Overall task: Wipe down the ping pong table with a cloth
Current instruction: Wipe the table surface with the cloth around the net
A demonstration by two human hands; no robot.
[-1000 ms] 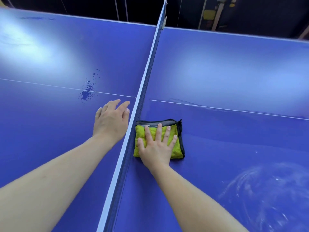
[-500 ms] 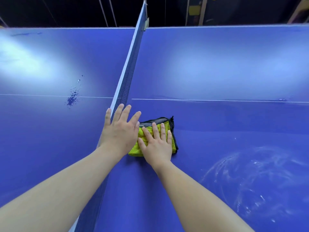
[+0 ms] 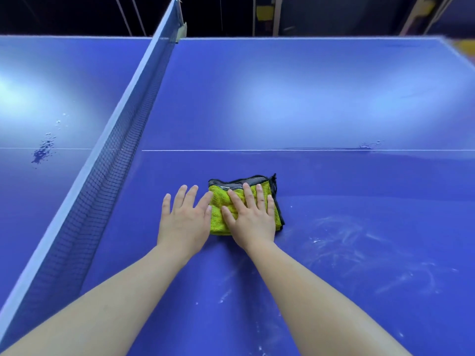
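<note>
Pressing the folded cloth (image 3: 223, 214) flat, right hand (image 3: 253, 219) lies open-palmed, left hand (image 3: 183, 222) splayed beside it, neither grasping.

Only one view is given, from a camera worn on the head. The blue table (image 3: 321, 98) is looked down on from close above, facing forward across it. The net (image 3: 123, 140) is seen running away on the left side.

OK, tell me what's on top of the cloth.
The right hand lies flat on the cloth; the left hand touches its edge. The table beneath is hidden.
</note>
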